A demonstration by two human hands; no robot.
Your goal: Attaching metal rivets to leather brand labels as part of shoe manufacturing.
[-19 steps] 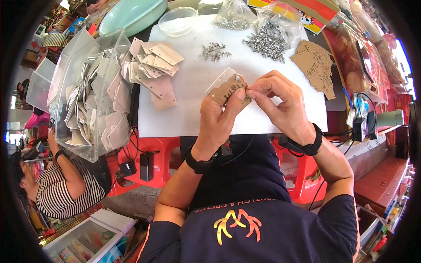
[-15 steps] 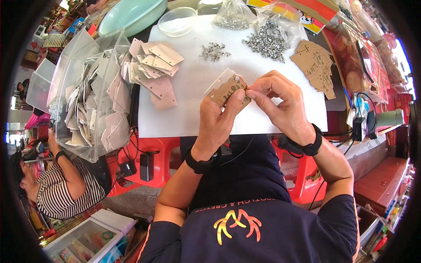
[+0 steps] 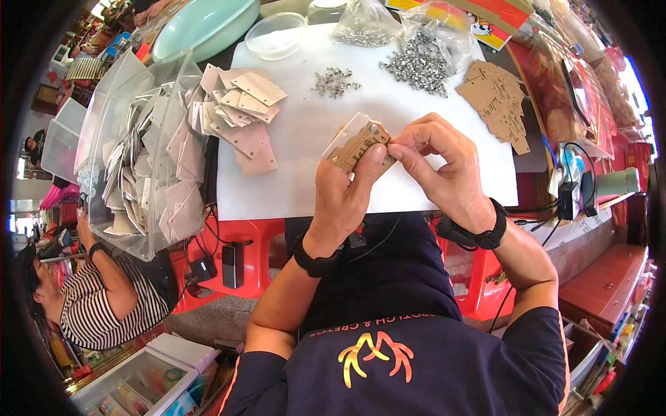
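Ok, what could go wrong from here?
The pale piece might slip out of line behind the brown card in the left hand. The small cluster of loose metal parts on the white mat could scatter if knocked. The overlapping beige cards might slide.

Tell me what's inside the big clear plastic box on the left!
The clear box holds a messy heap of pale flat cards. The upper ones hide whatever lies deeper.
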